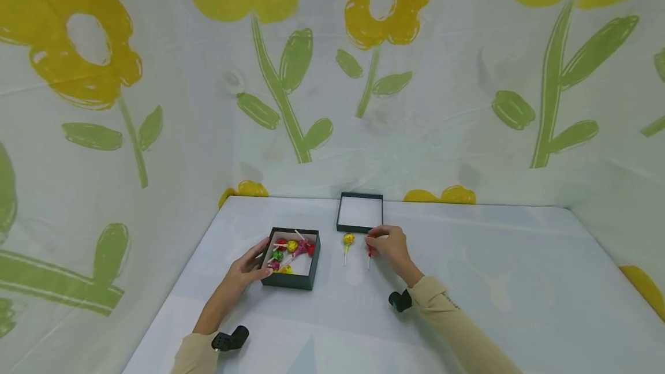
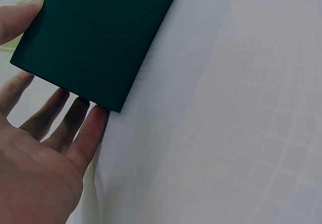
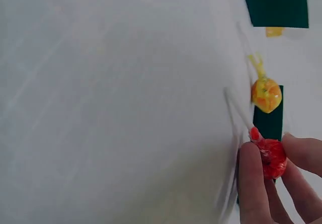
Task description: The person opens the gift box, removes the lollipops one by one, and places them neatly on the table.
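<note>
Red lollipop (image 3: 275, 162) pinched in my right hand (image 1: 393, 245) over the desk (image 1: 467, 305), just beside a yellow lollipop (image 1: 348, 239)
Watching remotely, I judge that the fingertips (image 3: 251, 158) take its round end because that offers more purchase than the thin stick (image 3: 238, 105); my left hand (image 1: 249, 264) lies spread against the side of the box (image 1: 288, 280) of lollipops (image 1: 292, 246), presumably to steady it

Wears a beige left sleeve (image 1: 194, 355) ending behind the left grip (image 1: 244, 268) and a matching, long right sleeve (image 1: 459, 328) behind the right grip (image 1: 392, 247), with a small dark marking (image 1: 451, 300) near the cuff. Bears a stubby black left wrist camera (image 1: 230, 339) and a black right wrist camera (image 1: 399, 300), just behind the grips.
</note>
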The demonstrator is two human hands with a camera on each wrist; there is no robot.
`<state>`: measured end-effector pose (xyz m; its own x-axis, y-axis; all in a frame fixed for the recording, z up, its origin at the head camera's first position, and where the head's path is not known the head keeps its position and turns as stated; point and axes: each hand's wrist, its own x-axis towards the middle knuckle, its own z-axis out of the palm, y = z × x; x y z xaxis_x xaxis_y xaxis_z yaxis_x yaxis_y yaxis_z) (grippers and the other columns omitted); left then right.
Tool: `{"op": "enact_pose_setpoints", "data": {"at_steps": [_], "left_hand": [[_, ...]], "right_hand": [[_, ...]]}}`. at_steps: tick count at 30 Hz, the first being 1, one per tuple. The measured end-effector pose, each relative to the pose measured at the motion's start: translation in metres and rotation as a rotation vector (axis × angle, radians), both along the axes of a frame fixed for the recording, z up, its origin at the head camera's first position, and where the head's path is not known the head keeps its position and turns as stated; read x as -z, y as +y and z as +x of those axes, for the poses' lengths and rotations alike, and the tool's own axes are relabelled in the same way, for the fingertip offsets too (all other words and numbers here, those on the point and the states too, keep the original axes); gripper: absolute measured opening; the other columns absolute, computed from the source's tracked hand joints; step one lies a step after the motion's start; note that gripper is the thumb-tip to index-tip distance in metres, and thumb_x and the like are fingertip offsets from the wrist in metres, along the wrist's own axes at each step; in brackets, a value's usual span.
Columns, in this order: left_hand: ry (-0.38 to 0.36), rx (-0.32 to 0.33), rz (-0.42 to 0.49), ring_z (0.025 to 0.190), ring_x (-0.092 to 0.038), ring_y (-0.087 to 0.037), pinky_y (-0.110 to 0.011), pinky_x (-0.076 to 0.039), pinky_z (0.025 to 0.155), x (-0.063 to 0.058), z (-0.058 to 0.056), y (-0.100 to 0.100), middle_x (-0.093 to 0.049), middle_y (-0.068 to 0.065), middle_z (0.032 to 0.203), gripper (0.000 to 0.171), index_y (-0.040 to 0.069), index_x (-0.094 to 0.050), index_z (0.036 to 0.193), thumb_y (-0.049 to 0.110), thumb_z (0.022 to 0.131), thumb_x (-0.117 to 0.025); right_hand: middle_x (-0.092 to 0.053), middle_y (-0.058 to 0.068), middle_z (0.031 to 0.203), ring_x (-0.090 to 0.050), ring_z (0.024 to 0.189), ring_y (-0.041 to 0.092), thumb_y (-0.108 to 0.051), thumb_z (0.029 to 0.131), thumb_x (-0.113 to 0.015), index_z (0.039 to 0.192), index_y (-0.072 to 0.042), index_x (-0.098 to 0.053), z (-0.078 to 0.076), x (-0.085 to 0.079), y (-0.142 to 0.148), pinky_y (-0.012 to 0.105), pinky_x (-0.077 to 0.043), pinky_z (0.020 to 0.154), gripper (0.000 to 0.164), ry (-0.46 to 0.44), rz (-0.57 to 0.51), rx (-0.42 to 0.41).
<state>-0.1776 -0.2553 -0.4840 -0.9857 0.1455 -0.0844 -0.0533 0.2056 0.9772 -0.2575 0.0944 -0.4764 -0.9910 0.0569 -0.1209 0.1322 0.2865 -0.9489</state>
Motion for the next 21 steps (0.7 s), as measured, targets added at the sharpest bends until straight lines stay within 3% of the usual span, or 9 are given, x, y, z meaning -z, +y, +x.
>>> {"op": "enact_pose_setpoints", "data": {"at_steps": [11, 21], "left_hand": [[-0.009, -0.007, -0.032, 0.141, -0.016, -0.038, -0.061, -0.016, 0.108, -0.0023, -0.0006, 0.0017, -0.019, -0.004, 0.156, 0.067, 0.027, -0.033, 0.147, 0.022, 0.089, -0.065], [-0.022, -0.012, -0.035, 0.141, -0.016, -0.037, -0.06, -0.017, 0.108, 0.0009, -0.0007, 0.0005, -0.019, -0.004, 0.156, 0.067, 0.028, -0.034, 0.147, 0.024, 0.088, -0.066]], "right_hand": [[-0.063, 0.01, 0.087, -0.054, 0.057, 0.015, -0.009, 0.079, -0.075, 0.088, -0.003, -0.069, -0.0063, 0.0118, -0.0011, 0.025, -0.047, 0.049, 0.012, 0.104, 0.223, 0.015], [-0.064, 0.008, 0.085, -0.054, 0.076, 0.021, -0.011, 0.077, -0.077, 0.086, -0.004, -0.069, -0.0069, 0.0111, -0.0082, 0.027, -0.049, 0.061, 0.014, 0.132, 0.365, 0.007]]}}
